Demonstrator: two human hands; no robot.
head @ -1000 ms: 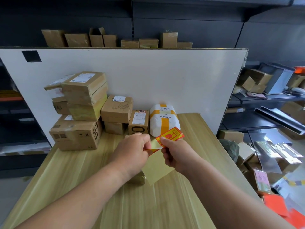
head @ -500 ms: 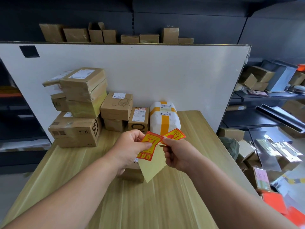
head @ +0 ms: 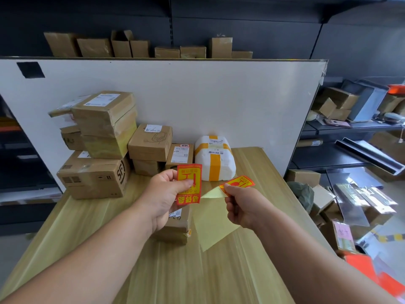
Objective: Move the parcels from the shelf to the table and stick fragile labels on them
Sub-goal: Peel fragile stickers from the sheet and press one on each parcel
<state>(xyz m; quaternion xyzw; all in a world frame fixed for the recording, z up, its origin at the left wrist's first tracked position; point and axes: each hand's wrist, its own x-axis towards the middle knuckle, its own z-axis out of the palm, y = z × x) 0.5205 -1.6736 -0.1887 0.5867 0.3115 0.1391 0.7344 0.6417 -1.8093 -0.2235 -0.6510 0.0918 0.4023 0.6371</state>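
Desk (head: 109,249) carries roughly ten parcels by my count: a stack (head: 98,172) of about nine beyond both grips, one white foam parcel (head: 214,159) among them, and one brown parcel (head: 175,227) directly under the left hand (head: 162,200). About eight more boxes (head: 192,51) stand beyond the white board (head: 197,102), apparently on the shelf, so moving looks partly done and labelling barely begun. One yellow backing sheet (head: 212,222) hangs pinched in the right hand (head: 243,207) grip and carries a second label (head: 238,182), while the left grip pinches one loose label (head: 189,183) between thumb and fingers; two labels in all.
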